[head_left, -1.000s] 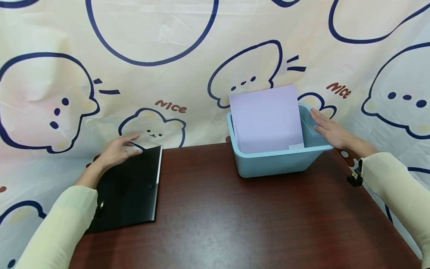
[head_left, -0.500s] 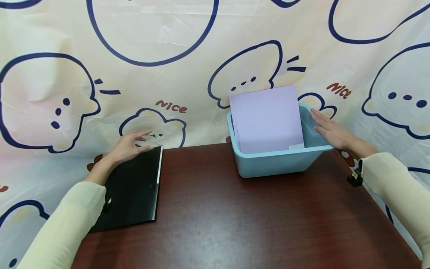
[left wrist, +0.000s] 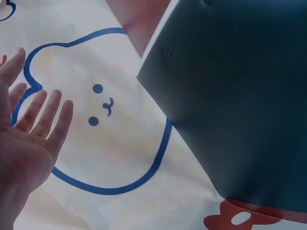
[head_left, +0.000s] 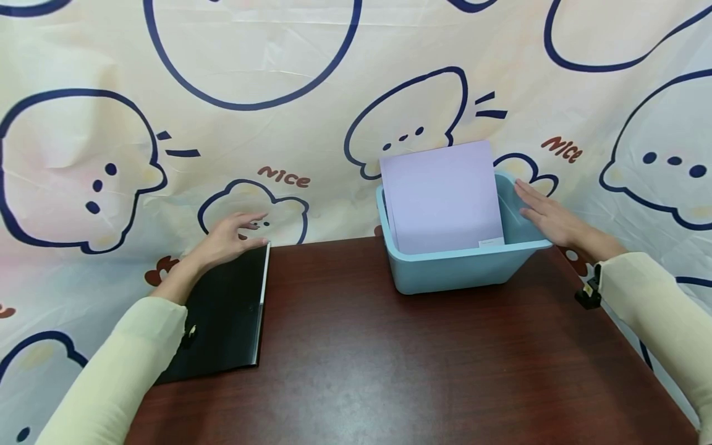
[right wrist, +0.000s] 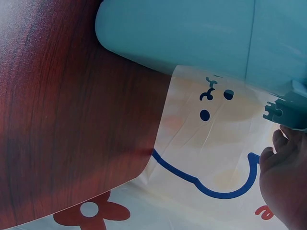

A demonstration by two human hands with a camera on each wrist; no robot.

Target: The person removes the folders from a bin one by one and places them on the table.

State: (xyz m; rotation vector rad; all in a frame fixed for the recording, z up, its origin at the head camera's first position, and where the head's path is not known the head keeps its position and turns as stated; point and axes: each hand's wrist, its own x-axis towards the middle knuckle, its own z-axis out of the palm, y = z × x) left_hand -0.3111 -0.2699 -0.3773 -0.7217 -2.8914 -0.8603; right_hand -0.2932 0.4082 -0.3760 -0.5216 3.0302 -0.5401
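A black folder [head_left: 228, 315] with a light right edge lies flat at the left of the table. Over its far end hovers my left hand [head_left: 225, 241], fingers spread and holding nothing; the left wrist view shows the palm [left wrist: 24, 153] apart from the folder [left wrist: 230, 105]. At the back right stands a light blue plastic basin [head_left: 456, 272]. Lilac sheets or folders [head_left: 442, 198] with a small white label lean upright inside it. My right hand [head_left: 550, 219] rests with extended fingers on the basin's right rim, its fingers [right wrist: 280, 141] close under the rim in the right wrist view.
The dark brown wooden table [head_left: 345, 346] extends between the folder and the basin. A cream cloth [head_left: 322, 136] with cartoon faces hangs behind its back edge and along both sides.
My left hand has moved rightward and slightly farther away, over the far end of the black folder. The right hand, the basin and the lilac sheets have stayed put.
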